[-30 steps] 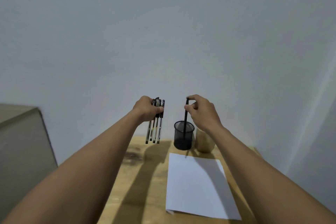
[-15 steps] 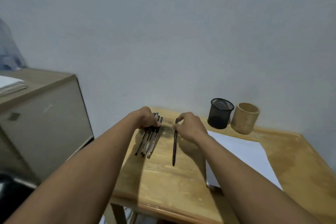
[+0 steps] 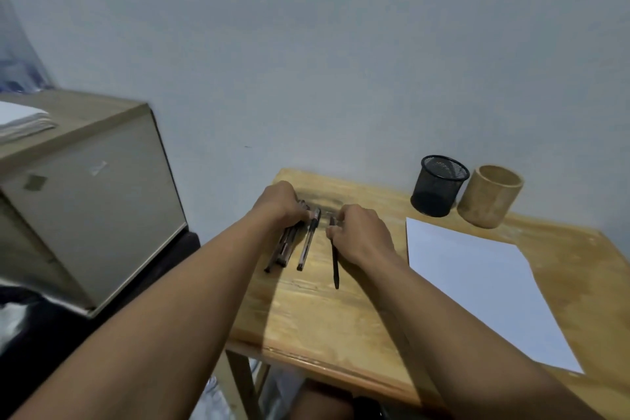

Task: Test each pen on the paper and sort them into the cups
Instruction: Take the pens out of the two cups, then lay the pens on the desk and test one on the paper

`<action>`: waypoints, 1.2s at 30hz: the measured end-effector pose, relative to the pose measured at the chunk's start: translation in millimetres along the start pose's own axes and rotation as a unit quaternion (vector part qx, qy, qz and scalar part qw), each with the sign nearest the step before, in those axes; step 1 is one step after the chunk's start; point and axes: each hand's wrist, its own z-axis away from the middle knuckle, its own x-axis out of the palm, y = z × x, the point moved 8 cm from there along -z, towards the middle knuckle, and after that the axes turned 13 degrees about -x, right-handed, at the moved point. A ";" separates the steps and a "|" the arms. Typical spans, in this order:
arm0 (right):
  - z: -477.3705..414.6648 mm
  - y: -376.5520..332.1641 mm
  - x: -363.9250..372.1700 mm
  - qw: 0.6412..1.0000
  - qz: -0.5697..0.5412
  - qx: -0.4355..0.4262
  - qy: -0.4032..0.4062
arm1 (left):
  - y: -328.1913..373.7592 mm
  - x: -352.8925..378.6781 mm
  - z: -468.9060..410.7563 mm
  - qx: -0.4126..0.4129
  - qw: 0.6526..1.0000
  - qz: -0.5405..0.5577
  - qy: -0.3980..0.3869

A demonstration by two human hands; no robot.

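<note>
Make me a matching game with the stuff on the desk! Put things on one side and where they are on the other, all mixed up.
Things:
1. black mesh cup
2. wooden cup
3. sheet of paper
4. thin black pen

Places:
A. lying flat on the right part of the table
B. under the right hand
C. at the back by the wall, left one of the pair
D. at the back by the wall, right one of the pair

Pairs: 1-C, 2-D, 3-A, 4-B
</note>
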 end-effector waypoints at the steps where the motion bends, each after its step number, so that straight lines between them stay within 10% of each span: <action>1: 2.0 -1.5 -0.2 1.000 0.004 -0.003 0.001 | -0.4 -1.1 2.5 0.005 1.000 0.006 0.007; 23: 25.0 -6.3 -15.7 0.997 0.070 0.024 0.022 | -12.3 9.2 44.3 0.071 0.991 -0.017 0.115; 36: 38.3 4.1 -101.1 0.975 0.143 -0.071 0.156 | 69.4 -5.5 86.4 0.292 0.945 0.085 0.119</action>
